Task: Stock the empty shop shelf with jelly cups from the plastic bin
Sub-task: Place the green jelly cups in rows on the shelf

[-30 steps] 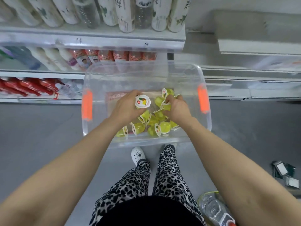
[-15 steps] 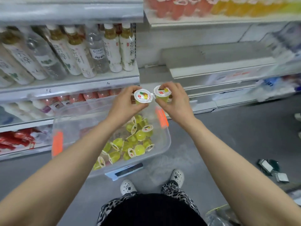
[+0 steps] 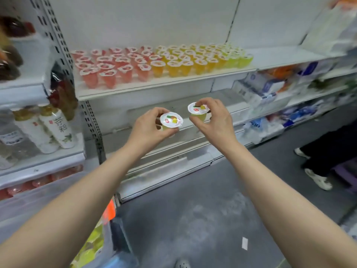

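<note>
Now both hands are raised in front of the shop shelves, and each one holds one jelly cup. The left hand [image 3: 147, 130] grips the left jelly cup [image 3: 171, 122] from the side: the thumb lies on the near wall under the rim, and the fingers are curled round the far side. This cup is pale green and stands nearly upright, and its white foil lid with a fruit picture faces up toward the camera. The right hand [image 3: 217, 121] pinches the right jelly cup [image 3: 198, 111], with the thumb on the near wall and the fingertips bent over the far edge of the lid. The two cups are near each other but apart; the right one is a little higher. Both are in the air, in front of the grey lower shelf [image 3: 228, 97] and below the stocked shelf [image 3: 146, 84].

On the stocked shelf stand rows of cups: red cups [image 3: 108, 69] on the left, orange cups [image 3: 173, 63] in the middle, yellow-green cups [image 3: 238, 58] at the right end. The plastic bin [image 3: 29, 202] is low on the left, partly behind the left forearm. Its orange latch [image 3: 109, 210] shows, and blurred yellow-green cups lie inside. Tea bottles [image 3: 48, 128] stand on the left unit. At the right edge, another person's legs [image 3: 326, 149] in dark trousers stand on the grey floor [image 3: 193, 219].
</note>
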